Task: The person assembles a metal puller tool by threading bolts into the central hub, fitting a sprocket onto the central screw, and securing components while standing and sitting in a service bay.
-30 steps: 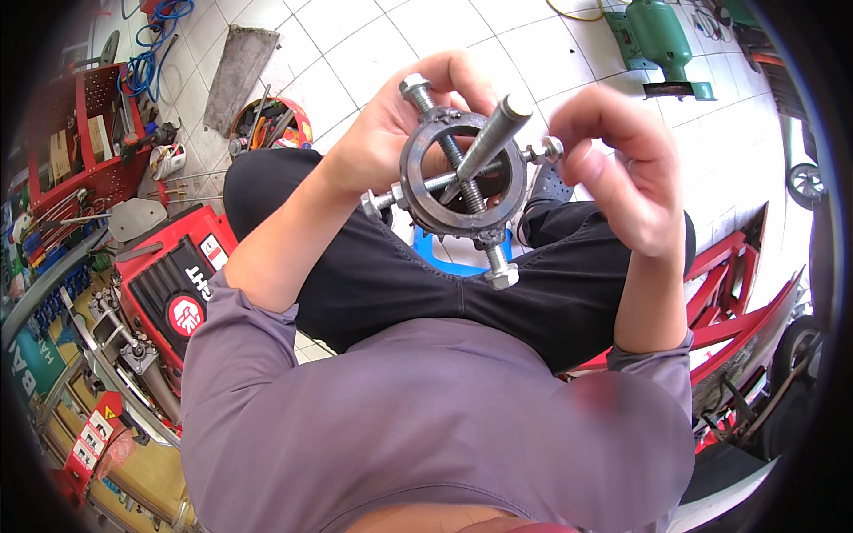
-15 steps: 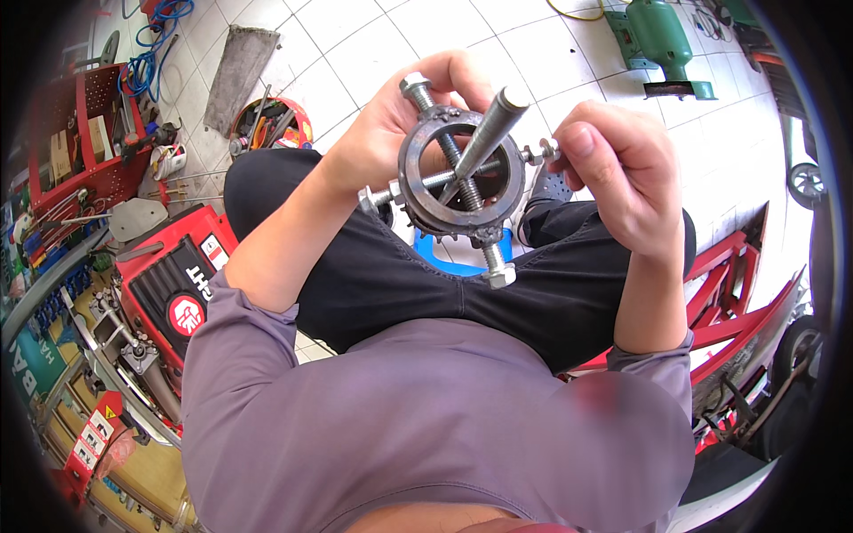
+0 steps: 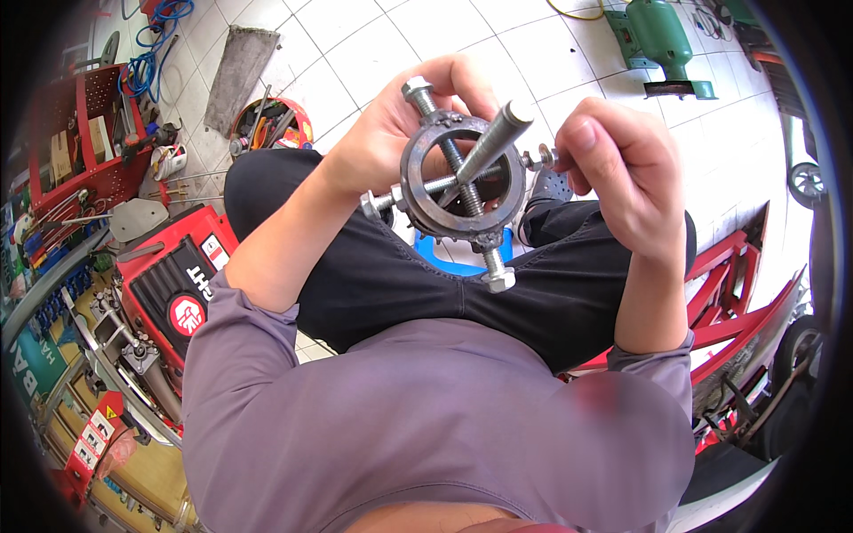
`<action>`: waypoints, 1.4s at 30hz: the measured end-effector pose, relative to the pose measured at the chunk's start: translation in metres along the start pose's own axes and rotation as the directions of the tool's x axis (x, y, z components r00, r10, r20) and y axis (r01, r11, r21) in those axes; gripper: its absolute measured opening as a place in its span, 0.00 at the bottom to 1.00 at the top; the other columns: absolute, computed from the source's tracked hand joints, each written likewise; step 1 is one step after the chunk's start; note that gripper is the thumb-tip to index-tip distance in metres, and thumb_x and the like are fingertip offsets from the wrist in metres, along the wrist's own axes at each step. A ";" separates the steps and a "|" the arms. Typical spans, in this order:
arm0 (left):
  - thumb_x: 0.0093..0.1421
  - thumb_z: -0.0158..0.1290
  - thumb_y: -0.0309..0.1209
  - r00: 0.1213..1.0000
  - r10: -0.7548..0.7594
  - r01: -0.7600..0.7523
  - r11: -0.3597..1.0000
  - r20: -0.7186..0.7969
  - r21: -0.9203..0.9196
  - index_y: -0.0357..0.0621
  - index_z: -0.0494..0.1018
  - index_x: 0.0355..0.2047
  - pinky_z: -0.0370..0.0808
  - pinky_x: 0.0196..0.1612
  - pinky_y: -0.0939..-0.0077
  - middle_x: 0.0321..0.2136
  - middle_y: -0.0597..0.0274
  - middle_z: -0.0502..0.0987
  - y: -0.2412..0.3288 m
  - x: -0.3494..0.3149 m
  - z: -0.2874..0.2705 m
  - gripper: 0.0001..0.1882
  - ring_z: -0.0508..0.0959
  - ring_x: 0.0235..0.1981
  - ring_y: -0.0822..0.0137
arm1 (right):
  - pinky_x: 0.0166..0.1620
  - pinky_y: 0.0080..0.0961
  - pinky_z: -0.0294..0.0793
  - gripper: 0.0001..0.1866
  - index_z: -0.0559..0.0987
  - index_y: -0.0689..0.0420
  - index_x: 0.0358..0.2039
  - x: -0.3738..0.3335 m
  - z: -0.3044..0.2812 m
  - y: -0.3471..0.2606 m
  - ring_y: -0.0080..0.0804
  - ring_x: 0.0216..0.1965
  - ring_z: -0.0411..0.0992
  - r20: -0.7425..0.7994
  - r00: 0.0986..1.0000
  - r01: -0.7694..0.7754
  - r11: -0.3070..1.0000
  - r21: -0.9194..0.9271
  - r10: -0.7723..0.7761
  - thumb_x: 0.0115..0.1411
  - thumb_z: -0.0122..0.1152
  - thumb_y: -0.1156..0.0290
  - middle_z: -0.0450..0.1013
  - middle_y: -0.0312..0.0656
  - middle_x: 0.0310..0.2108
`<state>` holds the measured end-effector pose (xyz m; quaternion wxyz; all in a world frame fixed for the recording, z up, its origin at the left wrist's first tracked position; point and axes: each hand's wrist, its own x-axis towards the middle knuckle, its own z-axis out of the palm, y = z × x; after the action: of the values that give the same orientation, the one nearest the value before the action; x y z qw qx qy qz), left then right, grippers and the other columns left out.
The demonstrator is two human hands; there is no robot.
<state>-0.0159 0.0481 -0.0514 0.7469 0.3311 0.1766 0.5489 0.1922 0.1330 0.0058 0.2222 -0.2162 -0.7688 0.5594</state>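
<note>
Above my lap, my left hand grips a dark steel ring from behind, its fingers curled and partly hidden by the metal. Several hex bolts pass through the ring wall from different sides, and their threaded shanks cross inside it. A smooth steel rod runs tilted through the middle, its blunt end toward me. On the ring's right side sticks out a bolt with nuts. At that bolt's outer end my right hand is closed in a pinch, thumb on top; the fingertips partly hide the end.
A blue plastic object shows between my legs. To the left are a red case, a red tool cart and a round container of tools. A green bench grinder stands far right, and red metal frames lie nearer.
The ring has tilted slightly, and the rod's near end has shifted a little right and down. My right hand stays at the right bolt's end with its fingers slightly turned.
</note>
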 end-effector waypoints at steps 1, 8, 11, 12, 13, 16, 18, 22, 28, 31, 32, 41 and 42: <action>0.50 0.66 0.37 1.000 -0.002 0.002 1.000 0.002 -0.004 0.36 0.67 0.41 0.74 0.37 0.84 0.36 0.61 0.74 0.000 0.000 0.000 0.25 0.77 0.36 0.76 | 0.27 0.15 0.61 0.07 0.74 0.60 0.33 0.000 0.001 0.001 0.17 0.20 0.64 -0.003 1.000 0.001 1.000 0.020 -0.001 0.59 0.58 0.70 0.67 0.31 0.19; 0.52 0.65 0.34 1.000 0.013 -0.013 0.999 0.004 -0.038 0.38 0.65 0.40 0.75 0.40 0.81 0.36 0.57 0.76 0.001 0.000 0.000 0.23 0.78 0.38 0.73 | 0.28 0.15 0.63 0.08 0.72 0.63 0.33 -0.001 -0.006 -0.001 0.18 0.23 0.64 0.128 0.992 0.017 0.999 -0.043 -0.011 0.59 0.55 0.70 0.69 0.36 0.29; 0.52 0.64 0.33 0.999 0.033 -0.032 0.999 0.030 -0.034 0.38 0.65 0.40 0.75 0.41 0.80 0.36 0.56 0.76 -0.001 0.002 -0.003 0.23 0.78 0.38 0.72 | 0.26 0.16 0.63 0.07 0.72 0.62 0.29 0.003 -0.001 -0.003 0.18 0.21 0.65 0.053 0.996 0.066 0.998 -0.022 -0.065 0.61 0.53 0.71 0.70 0.36 0.26; 0.52 0.64 0.34 0.999 0.023 -0.022 0.999 0.033 -0.027 0.38 0.64 0.40 0.75 0.41 0.80 0.36 0.56 0.76 0.001 0.002 -0.003 0.23 0.78 0.38 0.72 | 0.26 0.16 0.63 0.08 0.72 0.62 0.29 0.003 0.001 -0.003 0.19 0.21 0.65 0.040 0.997 0.070 0.997 -0.029 -0.069 0.61 0.53 0.71 0.69 0.36 0.25; 0.52 0.64 0.34 0.999 0.018 -0.018 0.999 0.029 -0.031 0.39 0.64 0.40 0.75 0.41 0.80 0.36 0.56 0.76 0.001 0.002 -0.003 0.23 0.78 0.38 0.72 | 0.26 0.16 0.63 0.08 0.73 0.62 0.29 0.002 0.003 -0.003 0.19 0.21 0.65 0.028 0.997 0.075 0.997 -0.036 -0.074 0.61 0.53 0.70 0.69 0.35 0.24; 0.52 0.64 0.34 1.000 0.013 -0.012 0.998 0.013 -0.062 0.39 0.64 0.41 0.75 0.41 0.80 0.36 0.57 0.76 0.000 0.001 -0.001 0.23 0.78 0.38 0.72 | 0.28 0.16 0.62 0.08 0.72 0.63 0.33 0.000 -0.005 -0.003 0.19 0.23 0.64 0.106 0.994 0.030 0.998 -0.055 -0.024 0.59 0.54 0.70 0.69 0.35 0.26; 0.52 0.64 0.34 1.000 0.016 -0.015 0.997 0.018 -0.072 0.38 0.64 0.41 0.74 0.41 0.80 0.36 0.57 0.75 0.000 0.001 0.000 0.23 0.78 0.38 0.72 | 0.28 0.16 0.62 0.08 0.73 0.63 0.34 0.001 -0.008 -0.002 0.19 0.23 0.64 0.127 0.992 0.032 0.998 -0.059 -0.024 0.59 0.54 0.70 0.69 0.35 0.26; 0.52 0.65 0.35 1.000 -0.001 0.003 0.998 0.026 -0.060 0.38 0.64 0.41 0.74 0.41 0.80 0.36 0.58 0.75 0.001 0.002 -0.001 0.24 0.77 0.38 0.72 | 0.25 0.16 0.61 0.09 0.73 0.63 0.30 0.002 0.006 -0.002 0.19 0.20 0.64 0.001 0.995 0.104 0.994 -0.035 -0.104 0.61 0.53 0.69 0.68 0.35 0.22; 0.52 0.65 0.35 1.000 0.001 -0.001 1.000 0.013 -0.012 0.37 0.64 0.41 0.75 0.42 0.80 0.37 0.56 0.76 -0.003 0.000 -0.005 0.24 0.78 0.39 0.72 | 0.27 0.17 0.62 0.09 0.74 0.63 0.33 0.004 -0.001 -0.001 0.19 0.22 0.65 0.047 0.991 0.130 0.990 -0.053 -0.128 0.58 0.58 0.70 0.69 0.35 0.24; 0.52 0.65 0.35 0.999 -0.007 0.010 0.997 0.035 -0.083 0.38 0.64 0.41 0.76 0.43 0.79 0.39 0.55 0.76 -0.001 0.001 -0.005 0.24 0.78 0.40 0.71 | 0.28 0.17 0.62 0.12 0.74 0.63 0.36 0.002 -0.003 0.003 0.20 0.23 0.66 0.107 0.985 0.148 0.985 -0.093 -0.138 0.55 0.60 0.69 0.70 0.36 0.27; 0.52 0.65 0.34 0.999 -0.005 0.009 0.994 0.039 -0.109 0.38 0.64 0.41 0.76 0.43 0.79 0.39 0.55 0.76 0.000 0.001 -0.005 0.24 0.78 0.40 0.71 | 0.29 0.16 0.63 0.13 0.74 0.63 0.37 0.001 -0.005 0.001 0.20 0.25 0.66 0.131 0.986 0.113 0.989 -0.091 -0.101 0.55 0.60 0.69 0.70 0.37 0.29; 0.50 0.66 0.35 0.999 0.040 -0.036 0.991 0.030 -0.130 0.40 0.65 0.44 0.77 0.45 0.72 0.41 0.50 0.76 -0.010 -0.001 -0.015 0.27 0.79 0.41 0.66 | 0.30 0.18 0.66 0.09 0.74 0.64 0.35 0.001 0.002 0.000 0.21 0.25 0.68 0.095 0.989 0.130 0.980 -0.152 -0.117 0.58 0.59 0.72 0.71 0.38 0.26; 0.50 0.66 0.36 0.999 0.043 -0.039 0.991 0.029 -0.129 0.39 0.65 0.46 0.77 0.45 0.70 0.41 0.51 0.76 -0.008 -0.001 -0.014 0.28 0.79 0.41 0.65 | 0.29 0.18 0.66 0.09 0.75 0.65 0.33 0.003 0.000 0.002 0.22 0.24 0.68 0.151 0.975 0.197 0.947 -0.253 -0.162 0.58 0.60 0.71 0.69 0.38 0.21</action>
<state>-0.0195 0.0502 -0.0676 0.7581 0.2945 0.1223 0.5689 0.1897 0.1351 0.0040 0.1912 -0.1368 -0.8661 0.4412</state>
